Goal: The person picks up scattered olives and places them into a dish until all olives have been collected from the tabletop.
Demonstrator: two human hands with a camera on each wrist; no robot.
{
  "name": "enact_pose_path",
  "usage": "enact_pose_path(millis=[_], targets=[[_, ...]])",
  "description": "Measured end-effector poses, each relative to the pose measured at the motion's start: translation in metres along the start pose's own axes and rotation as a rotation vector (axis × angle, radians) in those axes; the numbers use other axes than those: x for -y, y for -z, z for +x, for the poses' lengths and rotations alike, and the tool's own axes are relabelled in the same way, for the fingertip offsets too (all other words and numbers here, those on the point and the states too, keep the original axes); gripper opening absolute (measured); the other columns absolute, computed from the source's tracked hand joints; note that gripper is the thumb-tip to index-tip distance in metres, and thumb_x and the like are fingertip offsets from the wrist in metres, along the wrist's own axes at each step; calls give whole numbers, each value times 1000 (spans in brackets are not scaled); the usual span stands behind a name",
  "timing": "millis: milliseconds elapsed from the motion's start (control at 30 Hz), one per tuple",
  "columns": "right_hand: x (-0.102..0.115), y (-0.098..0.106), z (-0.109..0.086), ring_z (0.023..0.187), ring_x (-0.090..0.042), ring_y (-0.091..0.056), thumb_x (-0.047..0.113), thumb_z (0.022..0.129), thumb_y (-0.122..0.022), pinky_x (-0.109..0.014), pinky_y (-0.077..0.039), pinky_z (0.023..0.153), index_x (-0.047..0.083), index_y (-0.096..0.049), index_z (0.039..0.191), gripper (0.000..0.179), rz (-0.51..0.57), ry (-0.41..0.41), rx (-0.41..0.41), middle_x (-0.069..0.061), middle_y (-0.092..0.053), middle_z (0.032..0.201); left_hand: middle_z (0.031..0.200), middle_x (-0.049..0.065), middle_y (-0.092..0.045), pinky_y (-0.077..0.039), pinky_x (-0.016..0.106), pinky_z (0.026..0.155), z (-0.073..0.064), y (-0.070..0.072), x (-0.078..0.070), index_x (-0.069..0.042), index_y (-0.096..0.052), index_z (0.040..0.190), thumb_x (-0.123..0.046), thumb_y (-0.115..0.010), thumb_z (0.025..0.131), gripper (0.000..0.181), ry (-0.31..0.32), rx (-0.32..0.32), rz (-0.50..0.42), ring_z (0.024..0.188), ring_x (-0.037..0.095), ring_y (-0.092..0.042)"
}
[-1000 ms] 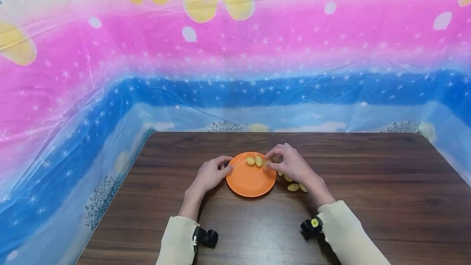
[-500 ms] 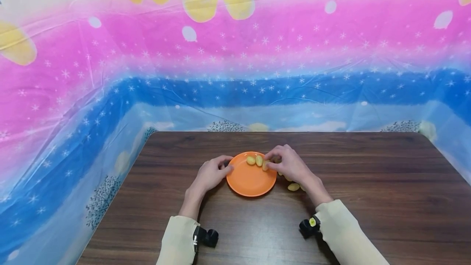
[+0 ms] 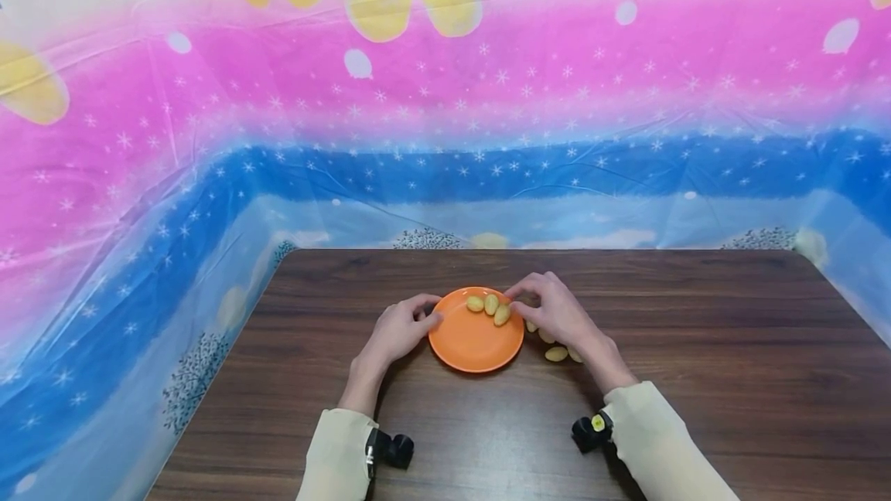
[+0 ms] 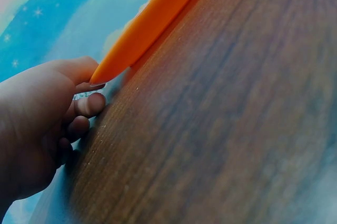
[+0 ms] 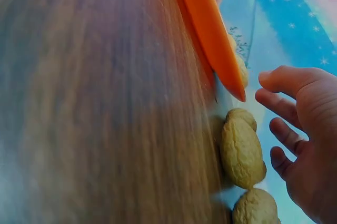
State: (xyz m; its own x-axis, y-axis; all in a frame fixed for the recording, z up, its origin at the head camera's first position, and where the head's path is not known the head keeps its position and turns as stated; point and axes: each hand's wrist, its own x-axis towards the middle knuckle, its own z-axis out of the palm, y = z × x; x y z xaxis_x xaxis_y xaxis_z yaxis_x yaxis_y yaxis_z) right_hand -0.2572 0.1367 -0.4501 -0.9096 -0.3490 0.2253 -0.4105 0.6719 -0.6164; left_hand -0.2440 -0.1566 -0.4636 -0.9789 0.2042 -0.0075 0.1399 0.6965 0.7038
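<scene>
An orange plate (image 3: pixel 476 342) lies on the table, with three small yellow potatoes (image 3: pixel 491 305) near its far right rim. My left hand (image 3: pixel 399 328) pinches the plate's left rim between thumb and fingers, as the left wrist view also shows. Just off the right rim is my right hand (image 3: pixel 554 314), its fingers parted and holding nothing. Below that hand, several more potatoes (image 5: pixel 242 150) with wrinkled skins lie in a group beside the plate. In the head view the right hand and wrist partly cover this group.
The dark wood-grain table (image 3: pixel 480 431) extends around the plate to rounded far corners. Behind it hangs a pink and blue patterned cloth (image 3: pixel 445 114). Both wrists carry small black cameras.
The right hand has set a third potato on the plate beside the other two and let it go, then drawn slightly right. The left hand has stayed at the rim.
</scene>
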Motion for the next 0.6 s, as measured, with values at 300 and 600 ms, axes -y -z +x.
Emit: enact_pose_path(millis=[300, 600], targets=[[-9, 10, -5, 103, -19, -54, 25, 95, -68, -42, -49, 87, 18, -75, 111, 19, -14, 18, -11, 3, -67, 109, 73, 1, -54, -34, 27, 56, -1, 1, -1, -26, -64, 131, -40, -61, 97, 37, 7, -5, -4, 61, 18, -48], [-15, 13, -5, 104, -20, -54, 27, 96, -67, -43, -48, 87, 17, -75, 112, 20, 4, -22, 8, 3, -66, 110, 72, 0, -54, -33, 27, 56, -2, 0, -1, -25, -64, 131, -39, -61, 98, 36, -13, -11, 10, 60, 16, -48]])
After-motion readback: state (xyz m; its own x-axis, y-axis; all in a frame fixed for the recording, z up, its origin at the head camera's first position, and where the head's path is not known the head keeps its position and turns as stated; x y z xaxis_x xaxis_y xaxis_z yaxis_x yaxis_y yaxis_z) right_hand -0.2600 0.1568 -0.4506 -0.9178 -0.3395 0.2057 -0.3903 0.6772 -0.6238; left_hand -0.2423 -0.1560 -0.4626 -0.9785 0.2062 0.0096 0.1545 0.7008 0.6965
